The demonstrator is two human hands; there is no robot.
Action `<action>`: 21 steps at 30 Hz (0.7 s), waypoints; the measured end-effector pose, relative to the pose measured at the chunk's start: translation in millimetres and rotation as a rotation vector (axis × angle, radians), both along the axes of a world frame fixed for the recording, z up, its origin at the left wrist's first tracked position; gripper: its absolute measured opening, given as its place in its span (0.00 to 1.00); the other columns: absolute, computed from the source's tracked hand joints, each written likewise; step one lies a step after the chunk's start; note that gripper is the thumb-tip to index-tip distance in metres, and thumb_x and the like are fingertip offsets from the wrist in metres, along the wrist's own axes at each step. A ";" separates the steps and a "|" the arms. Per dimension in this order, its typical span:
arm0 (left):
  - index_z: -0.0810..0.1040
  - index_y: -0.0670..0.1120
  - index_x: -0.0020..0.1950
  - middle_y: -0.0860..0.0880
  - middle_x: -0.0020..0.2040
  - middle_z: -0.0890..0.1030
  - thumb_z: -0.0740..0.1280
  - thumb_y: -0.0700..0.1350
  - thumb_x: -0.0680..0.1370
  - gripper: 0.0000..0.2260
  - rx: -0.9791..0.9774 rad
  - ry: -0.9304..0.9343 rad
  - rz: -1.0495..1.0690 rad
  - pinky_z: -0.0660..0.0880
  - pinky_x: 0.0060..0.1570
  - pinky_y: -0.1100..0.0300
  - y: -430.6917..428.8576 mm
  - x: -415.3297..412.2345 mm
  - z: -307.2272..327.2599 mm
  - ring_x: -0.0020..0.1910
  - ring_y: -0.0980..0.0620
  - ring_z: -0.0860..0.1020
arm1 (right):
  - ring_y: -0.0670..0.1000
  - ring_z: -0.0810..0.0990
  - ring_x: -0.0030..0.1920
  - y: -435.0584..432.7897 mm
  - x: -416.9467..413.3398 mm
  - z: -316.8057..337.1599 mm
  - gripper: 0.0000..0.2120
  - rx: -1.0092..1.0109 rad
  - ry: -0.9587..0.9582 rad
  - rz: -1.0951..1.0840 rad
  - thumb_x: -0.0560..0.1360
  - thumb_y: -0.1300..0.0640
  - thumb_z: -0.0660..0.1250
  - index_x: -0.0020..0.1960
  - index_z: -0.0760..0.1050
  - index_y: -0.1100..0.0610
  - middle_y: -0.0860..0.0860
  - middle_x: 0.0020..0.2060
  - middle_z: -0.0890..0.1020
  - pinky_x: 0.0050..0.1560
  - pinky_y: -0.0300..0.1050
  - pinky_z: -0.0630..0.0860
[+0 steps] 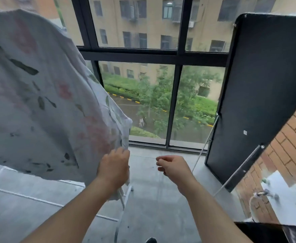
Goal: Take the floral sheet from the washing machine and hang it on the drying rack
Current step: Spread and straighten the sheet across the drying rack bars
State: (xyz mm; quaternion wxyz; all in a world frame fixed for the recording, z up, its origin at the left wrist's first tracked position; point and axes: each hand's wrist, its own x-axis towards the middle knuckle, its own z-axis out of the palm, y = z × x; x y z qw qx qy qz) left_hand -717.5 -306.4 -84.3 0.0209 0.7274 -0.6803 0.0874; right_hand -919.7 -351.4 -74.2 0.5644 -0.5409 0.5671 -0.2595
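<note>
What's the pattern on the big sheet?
The sheet is whitish with pink flowers and green leaves; head view.

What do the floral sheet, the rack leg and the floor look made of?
Floral sheet: thin woven fabric, possibly cotton, with a matte finish. It drapes in soft folds and the print looks faded.
Rack leg: probably painted metal tube. It is slim, white and smooth.
Floor: looks like bare concrete or grey tile, with a matte, slightly mottled surface.

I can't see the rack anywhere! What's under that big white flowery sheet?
Only thin white metal rack legs poke out below the white floral sheet, by the left hand gripping its edge. The rack's top is hidden by the cloth.
</note>
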 end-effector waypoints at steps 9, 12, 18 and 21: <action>0.77 0.49 0.45 0.52 0.41 0.78 0.76 0.45 0.65 0.12 -0.167 0.079 0.027 0.77 0.29 0.56 -72.4 4.9 5.1 0.35 0.48 0.79 | 0.50 0.81 0.42 -110.1 48.8 9.2 0.09 -0.061 0.046 0.210 0.77 0.61 0.65 0.54 0.83 0.57 0.55 0.48 0.85 0.40 0.39 0.74; 0.76 0.52 0.43 0.54 0.40 0.77 0.76 0.46 0.65 0.12 -0.200 0.078 0.022 0.74 0.27 0.59 -101.2 6.8 3.4 0.33 0.51 0.78 | 0.50 0.81 0.42 -152.1 62.7 9.7 0.09 -0.060 0.064 0.262 0.78 0.62 0.65 0.55 0.82 0.57 0.56 0.49 0.85 0.39 0.38 0.74; 0.73 0.51 0.40 0.53 0.38 0.74 0.76 0.41 0.62 0.14 -0.131 0.069 0.109 0.71 0.24 0.57 -151.3 10.7 -9.5 0.29 0.50 0.75 | 0.53 0.81 0.43 -215.3 90.0 -2.5 0.08 0.077 -0.011 0.295 0.79 0.64 0.63 0.54 0.78 0.57 0.59 0.52 0.84 0.40 0.41 0.74; 0.74 0.51 0.41 0.54 0.38 0.74 0.76 0.39 0.61 0.15 -0.107 0.062 0.179 0.71 0.21 0.58 -169.5 10.2 -14.3 0.29 0.50 0.76 | 0.53 0.82 0.42 -243.1 108.6 -8.4 0.08 0.145 -0.033 0.376 0.80 0.62 0.61 0.57 0.76 0.56 0.57 0.50 0.84 0.42 0.45 0.74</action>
